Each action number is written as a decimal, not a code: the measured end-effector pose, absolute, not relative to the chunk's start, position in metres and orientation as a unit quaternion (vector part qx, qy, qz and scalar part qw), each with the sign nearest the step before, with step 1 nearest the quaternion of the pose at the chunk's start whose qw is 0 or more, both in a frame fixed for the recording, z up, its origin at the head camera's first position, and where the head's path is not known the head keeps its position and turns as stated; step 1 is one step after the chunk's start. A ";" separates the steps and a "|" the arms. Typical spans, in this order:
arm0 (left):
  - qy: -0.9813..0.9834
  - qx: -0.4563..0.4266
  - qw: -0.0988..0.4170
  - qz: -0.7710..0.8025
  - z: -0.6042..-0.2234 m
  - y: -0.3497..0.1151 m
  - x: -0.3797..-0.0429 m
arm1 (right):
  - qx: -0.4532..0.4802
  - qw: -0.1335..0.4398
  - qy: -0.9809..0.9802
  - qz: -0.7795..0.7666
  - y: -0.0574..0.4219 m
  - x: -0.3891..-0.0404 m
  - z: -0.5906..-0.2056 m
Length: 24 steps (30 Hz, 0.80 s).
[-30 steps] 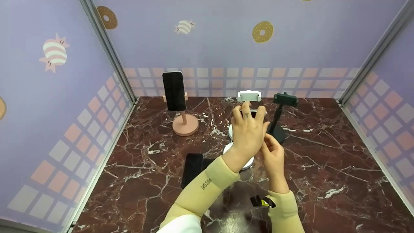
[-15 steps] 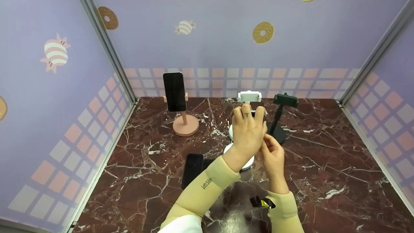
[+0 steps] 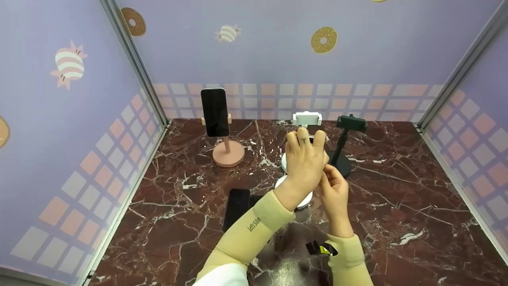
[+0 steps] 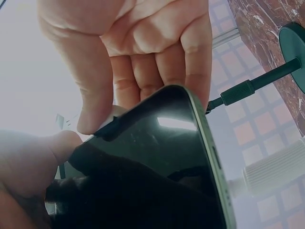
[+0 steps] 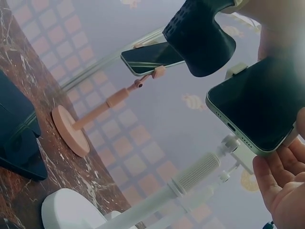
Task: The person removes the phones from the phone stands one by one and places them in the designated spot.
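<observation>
A dark-screened phone (image 5: 257, 105) with a pale rim sits up in the clamp (image 5: 236, 70) of the front white phone stand (image 3: 303, 200). My left hand (image 3: 303, 159) covers it from behind in the head view, its fingers curled round the phone. On the phone's right side, my right hand (image 3: 335, 190) pinches the clamp at the screen's edge. The left wrist view shows the right thumb (image 4: 95, 105) against a black-padded clamp end, with the other fingers curled beside the phone's corner. Most of the clamp is hidden by my hands and the phone.
To the left, a pink stand (image 3: 228, 154) holds another phone (image 3: 215, 112). Behind my hands rises a second white stand's holder (image 3: 307, 118); a dark green stand (image 3: 340, 165) is at right. A black phone (image 3: 236, 208) lies flat near my left forearm, beside another dark object.
A finger of my left hand has drawn in slightly from its more stretched position. Both hands otherwise stay in place, and the stands have not moved.
</observation>
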<state>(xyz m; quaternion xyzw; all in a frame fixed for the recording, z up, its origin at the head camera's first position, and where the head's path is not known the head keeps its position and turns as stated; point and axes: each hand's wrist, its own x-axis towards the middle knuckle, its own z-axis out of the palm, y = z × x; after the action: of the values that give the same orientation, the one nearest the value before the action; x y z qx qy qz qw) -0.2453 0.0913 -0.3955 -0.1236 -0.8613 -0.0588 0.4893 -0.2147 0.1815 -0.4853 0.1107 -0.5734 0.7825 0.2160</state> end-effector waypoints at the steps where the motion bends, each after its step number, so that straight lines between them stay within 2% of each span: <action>1: -0.861 -0.124 0.489 -0.060 -0.396 0.092 -0.246 | 0.110 0.219 -0.576 0.780 0.181 -0.215 -0.485; 24: -0.855 -0.145 0.494 -0.066 -0.399 0.087 -0.249 | 0.109 0.228 -0.544 0.800 0.175 -0.215 -0.486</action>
<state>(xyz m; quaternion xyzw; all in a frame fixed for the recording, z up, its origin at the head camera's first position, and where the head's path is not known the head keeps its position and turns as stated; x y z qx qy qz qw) -0.2487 0.0874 -0.3989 -0.1445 -0.8548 -0.0663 0.4940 -0.2151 0.1754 -0.4859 0.1087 -0.5442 0.7999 0.2285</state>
